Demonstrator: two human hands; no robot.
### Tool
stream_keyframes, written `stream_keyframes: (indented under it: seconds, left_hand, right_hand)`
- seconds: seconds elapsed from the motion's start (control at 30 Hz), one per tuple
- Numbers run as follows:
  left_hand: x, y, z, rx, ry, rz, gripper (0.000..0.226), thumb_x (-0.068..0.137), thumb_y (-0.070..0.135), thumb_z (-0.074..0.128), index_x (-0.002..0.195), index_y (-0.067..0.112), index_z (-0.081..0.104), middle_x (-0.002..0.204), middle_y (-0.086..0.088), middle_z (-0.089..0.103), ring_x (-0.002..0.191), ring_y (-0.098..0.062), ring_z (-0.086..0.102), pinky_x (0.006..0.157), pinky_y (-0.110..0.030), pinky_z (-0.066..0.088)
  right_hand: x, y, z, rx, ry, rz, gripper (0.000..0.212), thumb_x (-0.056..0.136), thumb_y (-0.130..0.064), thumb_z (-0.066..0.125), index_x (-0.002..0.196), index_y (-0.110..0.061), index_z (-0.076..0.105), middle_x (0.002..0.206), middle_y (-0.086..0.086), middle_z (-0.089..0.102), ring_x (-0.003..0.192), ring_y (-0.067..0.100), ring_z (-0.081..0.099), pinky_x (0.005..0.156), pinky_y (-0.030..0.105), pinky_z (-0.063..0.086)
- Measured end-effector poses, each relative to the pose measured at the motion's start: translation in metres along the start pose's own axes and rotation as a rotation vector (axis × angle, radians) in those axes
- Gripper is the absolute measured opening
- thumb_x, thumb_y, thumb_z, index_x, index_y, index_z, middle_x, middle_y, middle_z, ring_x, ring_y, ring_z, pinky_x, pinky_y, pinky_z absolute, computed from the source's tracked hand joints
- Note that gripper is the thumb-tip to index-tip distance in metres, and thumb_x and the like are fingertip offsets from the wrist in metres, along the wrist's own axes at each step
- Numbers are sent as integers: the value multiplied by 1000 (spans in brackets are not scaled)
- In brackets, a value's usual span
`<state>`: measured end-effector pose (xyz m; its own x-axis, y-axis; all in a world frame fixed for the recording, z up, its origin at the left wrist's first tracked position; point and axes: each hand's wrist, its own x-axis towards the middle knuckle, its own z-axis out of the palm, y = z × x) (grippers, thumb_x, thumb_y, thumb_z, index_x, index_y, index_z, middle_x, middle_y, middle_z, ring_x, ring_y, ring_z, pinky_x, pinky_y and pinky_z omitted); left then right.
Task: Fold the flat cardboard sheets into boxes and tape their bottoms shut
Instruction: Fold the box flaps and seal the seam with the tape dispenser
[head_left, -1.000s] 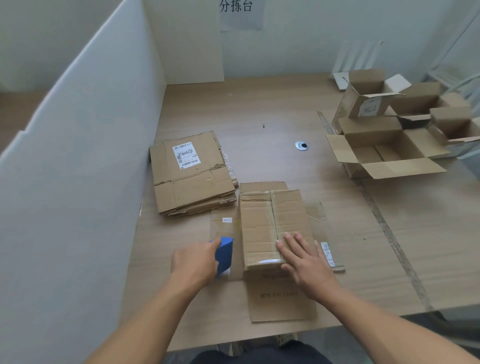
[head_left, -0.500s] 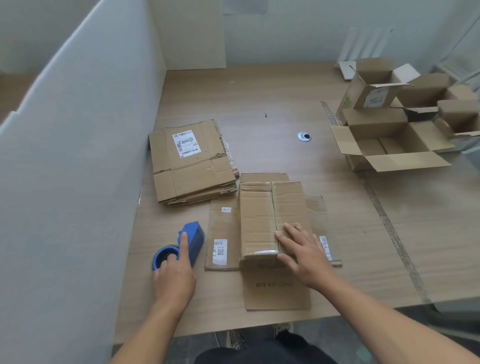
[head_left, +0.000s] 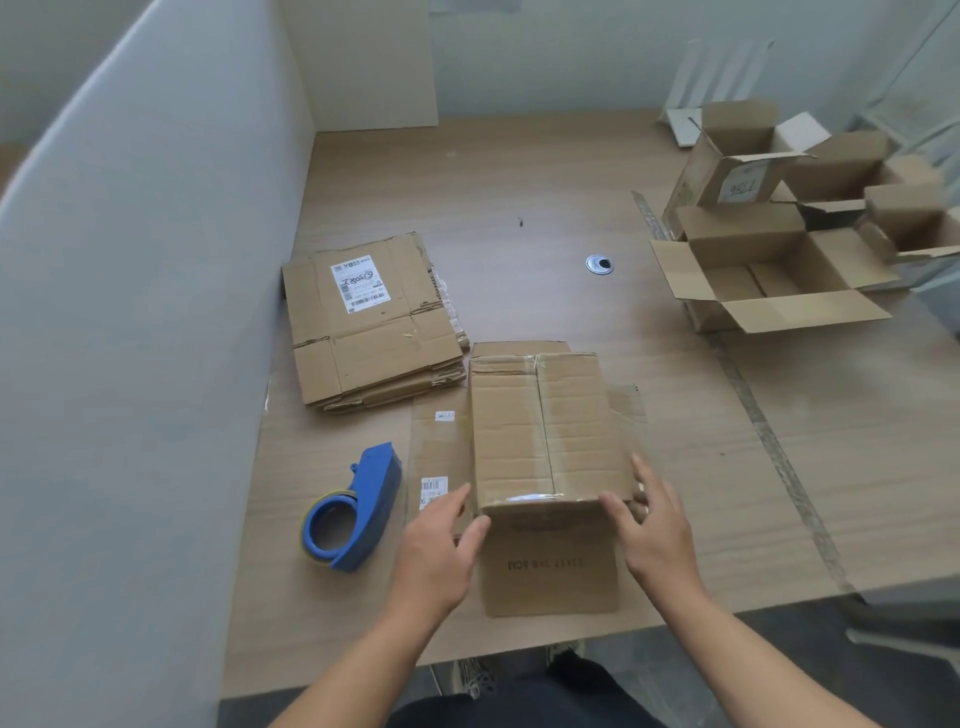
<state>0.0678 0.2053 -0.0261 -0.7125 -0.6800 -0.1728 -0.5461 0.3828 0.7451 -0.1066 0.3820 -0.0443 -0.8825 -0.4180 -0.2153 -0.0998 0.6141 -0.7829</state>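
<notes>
one wide wooden table fills the view, walled on its left by a tall white partition. at its far right stands a cluster of set-up boxes, the nearest with its top flaps spread open. left of centre lies a stack of flat cardboard sheets, with a white shipping label on the top one. the box in work sits near the front edge, bottom up, its centre seam under clear tape and its flaps splayed flat on the table around it. the left hand is at the box's near left corner, fingers straight and relaxed. the right hand is at the near right corner, fingers spread and nearly straight along the side. neither hand is curled round anything. a blue tape dispenser lies on the table just left of the left hand, apart from it. a small metal grommet sits mid-table.
</notes>
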Motion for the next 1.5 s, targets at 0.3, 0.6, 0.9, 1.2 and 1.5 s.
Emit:
stream_keyframes:
  seconds: [0.3, 0.6, 0.9, 1.2, 1.5]
  left_hand:
    - [14, 21, 42, -199, -14, -391, 66, 97, 49, 55, 151, 14, 40, 151, 0, 47, 140, -19, 42, 116, -33, 33]
    - [35, 40, 67, -213, 96, -532, 71, 87, 56, 66, 137, 14, 39, 134, -5, 55, 122, -27, 53, 99, -37, 43]
    - [29, 24, 52, -417, 214, -570, 33, 102, 28, 53, 131, 15, 64, 122, 6, 62, 114, -12, 52, 99, -25, 37]
    - [38, 27, 61, -589, 250, -703, 32, 99, 34, 53, 125, 22, 68, 127, 3, 66, 120, -21, 58, 109, -48, 45]
    - [32, 64, 57, -260, 313, -259, 41, 98, 40, 55, 139, 36, 55, 123, 25, 58, 122, 0, 52, 100, -14, 36]
  right_hand:
    - [-1, 5, 0, 131, -43, 212, 45, 93, -35, 64, 136, -25, 57, 126, -7, 65, 114, 13, 61, 98, 44, 52]
    - [27, -1, 16, -86, -172, 266, 90, 64, -83, 59, 137, -33, 44, 129, -4, 59, 118, 20, 55, 99, 41, 47]
    - [41, 6, -11, 55, -406, 168, 46, 92, -51, 59, 137, -42, 49, 117, -28, 62, 114, 6, 58, 98, 32, 47]
    - [63, 17, -21, 170, -513, 158, 44, 93, -45, 60, 135, -50, 49, 118, -25, 66, 112, 6, 61, 96, 32, 50]
    - [86, -2, -43, 371, -459, 140, 29, 89, -42, 69, 116, -42, 59, 109, -17, 70, 96, 2, 67, 81, 24, 50]
